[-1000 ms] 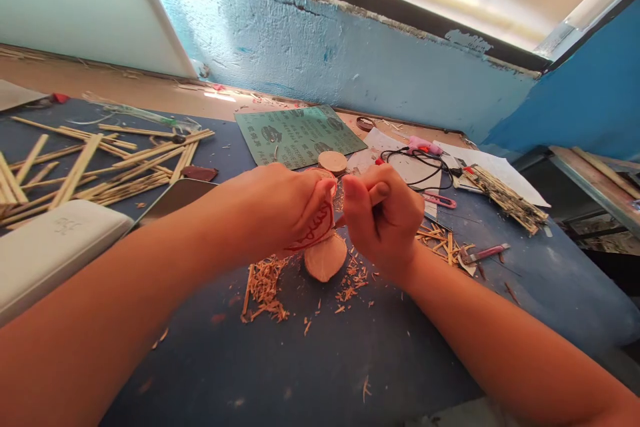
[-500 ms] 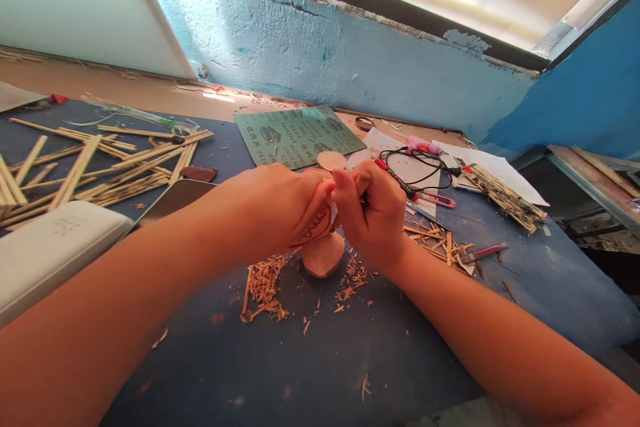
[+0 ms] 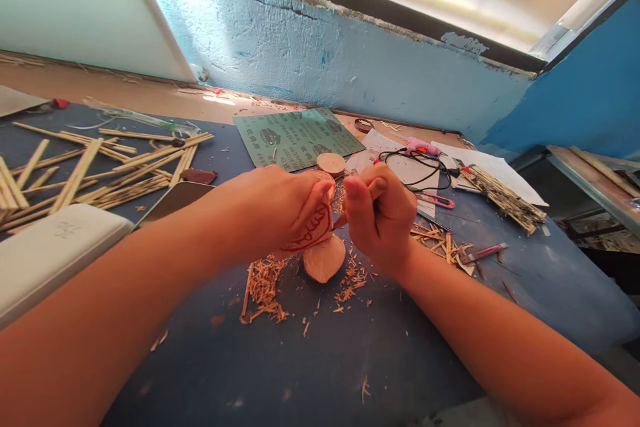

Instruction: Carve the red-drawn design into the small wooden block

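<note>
My left hand (image 3: 280, 210) is closed around a pale wooden piece (image 3: 314, 227) with red curved lines drawn on its face. It is held tilted above a round wood slice (image 3: 324, 260) on the table. My right hand (image 3: 377, 217) is closed in a fist around a slim carving tool (image 3: 341, 221). Only the tool's tip shows, close to the right edge of the marked wood; its handle is mostly hidden by my fingers. A second wood slice (image 3: 331, 163) lies just beyond my hands. Wood shavings (image 3: 265, 290) are heaped below my left hand, with more scattered to the right.
Bamboo sticks (image 3: 115, 167) and a white box-like object (image 3: 65, 253) lie at left. Green sandpaper (image 3: 297, 137) is at the back. To the right are a pink glue gun (image 3: 423, 145), a pink cutter (image 3: 436, 200), a craft knife (image 3: 484, 253) and a stick bundle (image 3: 505, 200).
My right hand has drawn back slightly to the right, opening a gap between my thumbs. More of the red-marked wood and the tool's tip shows.
</note>
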`<state>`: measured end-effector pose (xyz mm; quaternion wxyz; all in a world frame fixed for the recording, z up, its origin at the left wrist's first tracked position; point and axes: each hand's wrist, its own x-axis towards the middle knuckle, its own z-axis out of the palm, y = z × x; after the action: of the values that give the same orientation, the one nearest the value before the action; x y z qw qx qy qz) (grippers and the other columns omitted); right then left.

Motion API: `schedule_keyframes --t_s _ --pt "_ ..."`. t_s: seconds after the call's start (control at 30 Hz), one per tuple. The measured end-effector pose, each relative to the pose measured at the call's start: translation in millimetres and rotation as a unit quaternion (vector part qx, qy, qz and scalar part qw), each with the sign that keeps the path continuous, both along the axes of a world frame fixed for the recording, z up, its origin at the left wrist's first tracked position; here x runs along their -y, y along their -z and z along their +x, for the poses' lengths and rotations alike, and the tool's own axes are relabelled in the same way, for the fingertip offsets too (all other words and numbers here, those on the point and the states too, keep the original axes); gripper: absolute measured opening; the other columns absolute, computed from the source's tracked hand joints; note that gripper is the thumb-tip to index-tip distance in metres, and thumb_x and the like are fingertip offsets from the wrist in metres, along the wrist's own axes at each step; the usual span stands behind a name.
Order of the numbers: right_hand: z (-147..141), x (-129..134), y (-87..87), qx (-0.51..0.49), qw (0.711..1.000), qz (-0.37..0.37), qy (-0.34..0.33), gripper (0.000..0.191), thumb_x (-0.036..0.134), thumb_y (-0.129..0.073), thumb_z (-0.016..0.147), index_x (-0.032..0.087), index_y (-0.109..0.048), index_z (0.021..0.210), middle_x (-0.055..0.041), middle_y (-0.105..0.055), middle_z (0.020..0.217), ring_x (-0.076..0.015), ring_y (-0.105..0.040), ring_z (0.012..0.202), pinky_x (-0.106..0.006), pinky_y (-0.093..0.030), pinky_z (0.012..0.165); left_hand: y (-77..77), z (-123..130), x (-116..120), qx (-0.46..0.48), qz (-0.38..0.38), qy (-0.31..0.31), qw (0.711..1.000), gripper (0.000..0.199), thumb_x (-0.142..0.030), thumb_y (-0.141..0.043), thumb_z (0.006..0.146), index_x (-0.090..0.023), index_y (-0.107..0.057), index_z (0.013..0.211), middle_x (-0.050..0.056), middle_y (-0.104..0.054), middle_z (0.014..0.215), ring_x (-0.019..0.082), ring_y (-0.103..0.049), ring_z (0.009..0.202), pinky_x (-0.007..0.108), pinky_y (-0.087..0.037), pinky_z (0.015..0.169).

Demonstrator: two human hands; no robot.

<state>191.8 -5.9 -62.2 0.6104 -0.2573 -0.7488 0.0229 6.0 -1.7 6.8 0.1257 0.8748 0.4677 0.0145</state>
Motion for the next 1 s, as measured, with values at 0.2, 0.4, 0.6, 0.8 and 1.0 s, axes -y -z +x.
schedule_keyframes --t_s 0.2,0.4,0.6,0.8,1.0 --pt "-4.0 -2.1 2.0 0.036 0.999 0.019 0.013 0.037 0.027 -0.057 0.112 0.024 -0.04 0.079 0.0075 -0.045 0.068 -0.008 -0.043 0.058 -0.025 -0.038 0.056 5.9 -0.5 -5.2 -0.013 0.01 0.02 1.0 0.061 -0.051 -0.012 0.112 -0.022 -0.066 0.11 0.008 -0.074 0.087 0.02 -0.056 0.062 0.035 -0.031 0.063" --pt "-5.2 -0.7 1.5 0.031 0.999 -0.017 0.028 0.036 0.022 -0.057 0.112 0.024 -0.04 0.079 0.0092 -0.04 0.067 -0.0067 -0.037 0.055 -0.024 -0.035 0.054 15.2 -2.1 -6.2 0.0 0.023 0.011 1.0 0.062 -0.051 -0.01 0.11 -0.023 -0.066 0.116 0.011 -0.075 0.089 0.024 -0.062 0.07 0.037 -0.034 0.067" --pt "-0.5 1.4 0.7 0.01 1.0 -0.022 0.02 0.034 0.024 -0.058 0.112 0.023 -0.043 0.081 0.0088 -0.042 0.069 -0.0051 -0.042 0.053 -0.024 -0.036 0.054 10.5 0.8 1.2 -0.019 0.052 0.006 0.998 0.061 -0.046 -0.01 0.112 -0.024 -0.067 0.117 0.007 -0.073 0.08 0.022 -0.057 0.058 0.035 -0.031 0.061" --pt "-1.6 0.6 -0.6 0.018 1.0 0.017 0.01 0.033 0.025 -0.057 0.112 0.024 -0.044 0.081 0.0067 -0.047 0.072 -0.0072 -0.047 0.057 -0.026 -0.037 0.053 13.3 -2.0 -4.1 -0.001 0.058 0.052 0.997 0.052 -0.043 -0.021 0.112 -0.021 -0.067 0.108 0.006 -0.074 0.084 0.017 -0.057 0.058 0.033 -0.029 0.061" --pt "-3.9 -0.8 2.2 0.055 0.998 0.017 0.001 0.035 0.021 -0.058 0.11 0.024 -0.042 0.08 0.0079 -0.046 0.068 -0.0075 -0.043 0.058 -0.025 -0.038 0.056 10.0 -1.3 -5.8 -0.017 0.053 0.075 0.996 0.045 -0.043 -0.027 0.111 -0.019 -0.065 0.109 0.004 -0.069 0.074 0.017 -0.047 0.051 0.034 -0.024 0.058"
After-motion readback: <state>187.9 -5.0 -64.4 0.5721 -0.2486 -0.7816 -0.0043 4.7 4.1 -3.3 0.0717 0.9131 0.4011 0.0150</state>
